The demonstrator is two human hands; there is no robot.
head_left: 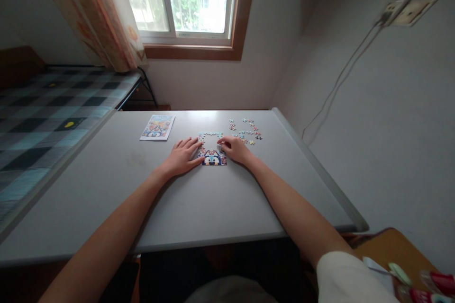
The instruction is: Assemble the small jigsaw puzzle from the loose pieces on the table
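A partly assembled jigsaw puzzle (pixel 212 158) lies flat on the grey table, with a blue-and-white cartoon face along its near side and a bare gap within its frame of pieces. Along its left edge rests my left hand (pixel 183 155), fingers spread and fingertips touching the puzzle. My right hand (pixel 236 148) is at the right edge, thumb and forefinger pinched together over the border. Whatever those fingertips hold is too small and hidden to make out. Loose puzzle pieces (pixel 251 123) are scattered just beyond my right hand.
A printed picture sheet (pixel 158 128) with a matching cartoon face lies left of the puzzle on the table (pixel 227 203). A bed (pixel 64 99) stands to the left, a window (pixel 181 0) behind. Cables (pixel 337 80) hang on the right wall. A wooden stool (pixel 394 251) holds small items.
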